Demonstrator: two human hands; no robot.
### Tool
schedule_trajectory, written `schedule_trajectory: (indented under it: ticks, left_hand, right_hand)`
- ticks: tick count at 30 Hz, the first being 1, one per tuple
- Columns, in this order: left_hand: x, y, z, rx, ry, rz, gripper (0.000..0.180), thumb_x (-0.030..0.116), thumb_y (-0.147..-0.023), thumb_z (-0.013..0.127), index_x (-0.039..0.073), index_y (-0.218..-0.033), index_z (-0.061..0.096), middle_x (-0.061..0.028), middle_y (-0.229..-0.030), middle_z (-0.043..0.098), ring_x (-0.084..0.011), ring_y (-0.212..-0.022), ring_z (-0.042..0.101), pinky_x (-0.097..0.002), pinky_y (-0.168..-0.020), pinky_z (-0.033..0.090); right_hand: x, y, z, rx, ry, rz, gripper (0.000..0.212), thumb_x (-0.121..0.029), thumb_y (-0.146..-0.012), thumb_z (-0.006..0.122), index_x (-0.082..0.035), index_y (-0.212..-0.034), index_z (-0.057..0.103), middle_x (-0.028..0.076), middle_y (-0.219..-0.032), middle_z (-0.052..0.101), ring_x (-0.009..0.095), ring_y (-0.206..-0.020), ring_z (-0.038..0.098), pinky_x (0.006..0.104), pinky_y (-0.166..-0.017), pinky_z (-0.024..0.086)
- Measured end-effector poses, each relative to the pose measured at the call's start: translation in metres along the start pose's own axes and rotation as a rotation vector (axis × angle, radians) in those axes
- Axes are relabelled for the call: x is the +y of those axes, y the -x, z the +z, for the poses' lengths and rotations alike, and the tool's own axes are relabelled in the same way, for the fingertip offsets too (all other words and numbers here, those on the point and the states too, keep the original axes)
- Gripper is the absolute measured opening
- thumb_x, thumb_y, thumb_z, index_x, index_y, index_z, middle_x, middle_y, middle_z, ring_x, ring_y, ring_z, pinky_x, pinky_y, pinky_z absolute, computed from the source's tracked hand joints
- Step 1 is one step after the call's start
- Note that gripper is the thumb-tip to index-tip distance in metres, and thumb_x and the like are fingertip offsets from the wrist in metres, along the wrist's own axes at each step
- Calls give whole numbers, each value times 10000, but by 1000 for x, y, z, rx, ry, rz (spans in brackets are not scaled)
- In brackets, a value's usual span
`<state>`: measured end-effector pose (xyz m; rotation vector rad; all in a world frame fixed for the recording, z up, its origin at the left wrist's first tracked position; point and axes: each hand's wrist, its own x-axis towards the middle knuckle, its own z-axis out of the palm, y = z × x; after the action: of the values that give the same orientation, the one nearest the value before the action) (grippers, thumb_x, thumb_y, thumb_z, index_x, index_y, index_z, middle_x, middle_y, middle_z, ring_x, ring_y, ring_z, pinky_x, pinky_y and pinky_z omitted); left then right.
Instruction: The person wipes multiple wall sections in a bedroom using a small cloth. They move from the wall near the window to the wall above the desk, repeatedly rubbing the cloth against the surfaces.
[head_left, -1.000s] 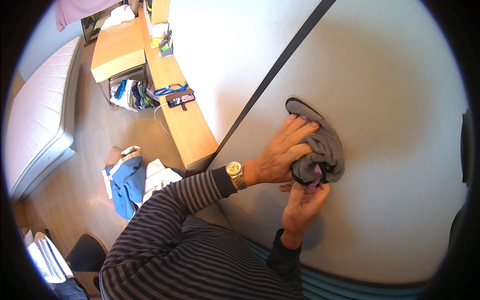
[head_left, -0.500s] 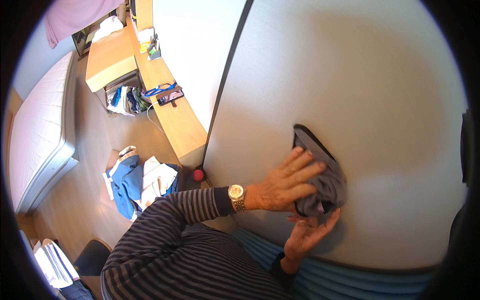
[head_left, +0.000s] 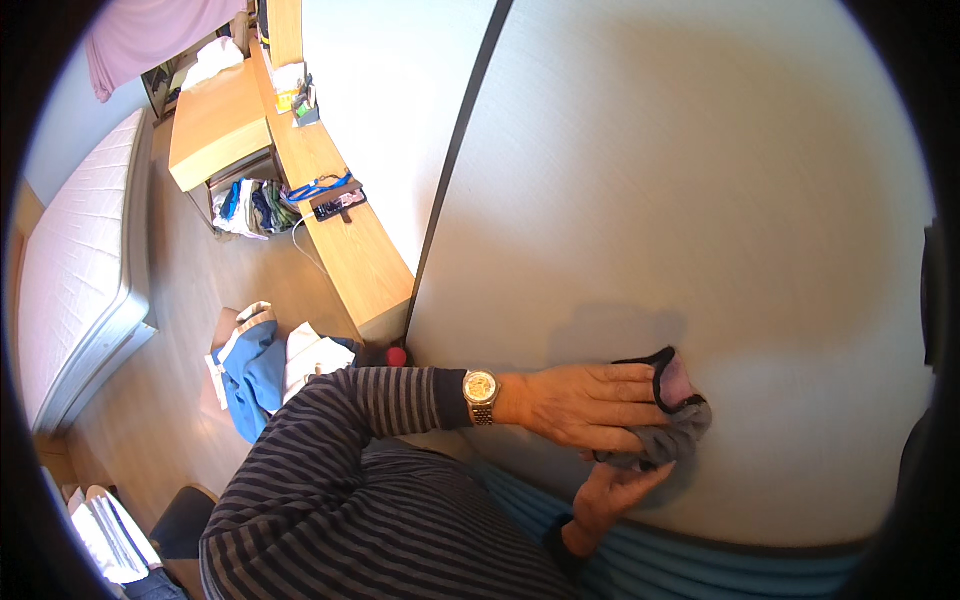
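Observation:
A small grey cloth garment (head_left: 688,428) with black trim and a pink inner side is bunched between my two hands, over a large pale grey surface (head_left: 800,300). My left hand (head_left: 580,407), with a gold watch (head_left: 481,387) at its wrist, lies across the cloth with its fingers together, gripping it from above. From below, my right hand (head_left: 612,497) holds the lower edge, its fingers partly hidden under the folds. The exact kind of garment cannot be made out.
Folded blue and white clothes (head_left: 255,365) lie in a pile to the left, near a red round object (head_left: 397,357). A phone (head_left: 340,203) rests on the wooden ledge (head_left: 365,255). Farther left stands a mattress (head_left: 80,250). Teal pleated fabric (head_left: 660,560) runs along the near edge.
The garment has been gathered and turned; its long upper part has come down, showing the pink inside. My left hand has moved slightly down and right, fingers now closer together.

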<state>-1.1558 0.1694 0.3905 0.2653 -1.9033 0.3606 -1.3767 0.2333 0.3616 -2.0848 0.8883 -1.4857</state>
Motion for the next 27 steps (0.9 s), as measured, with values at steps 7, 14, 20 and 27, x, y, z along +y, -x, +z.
schedule_trajectory:
  ticks: [7,14,20,27]
  left_hand:
    - [-25,38,-65,-7,9,-125,168,154,-969,757,73,-1113,726,-219,-1479,654,-433,-1460,574,-655,-1276,375]
    - [-39,96,-93,89,-179,-275,371,139,-842,861,74,-1132,639,-243,-1555,601,-458,-1485,542,-663,-1284,372]
    - [-34,138,-94,245,-254,-442,428,51,-798,846,28,-1145,598,-313,-1587,553,-539,-1466,534,-691,-1278,346]
    - [7,166,-55,217,-317,-640,519,-53,-742,802,2,-1210,583,-322,-1546,559,-606,-1423,523,-674,-1218,419]
  right_hand:
    - [1,-26,77,-35,-147,204,704,-50,-1109,589,82,-1680,198,257,-1571,460,307,-1389,558,418,-1123,539]
    - [5,-51,148,-74,-96,57,600,-31,-1095,611,85,-1607,320,235,-1197,743,248,-907,777,358,-789,649]
    - [31,-49,183,-211,76,-10,511,-67,-1124,577,16,-1594,392,155,-1100,748,165,-790,747,329,-729,657]
    - [64,-14,172,-264,113,49,460,-66,-1098,609,39,-1521,460,245,-1145,764,300,-933,794,411,-814,637]
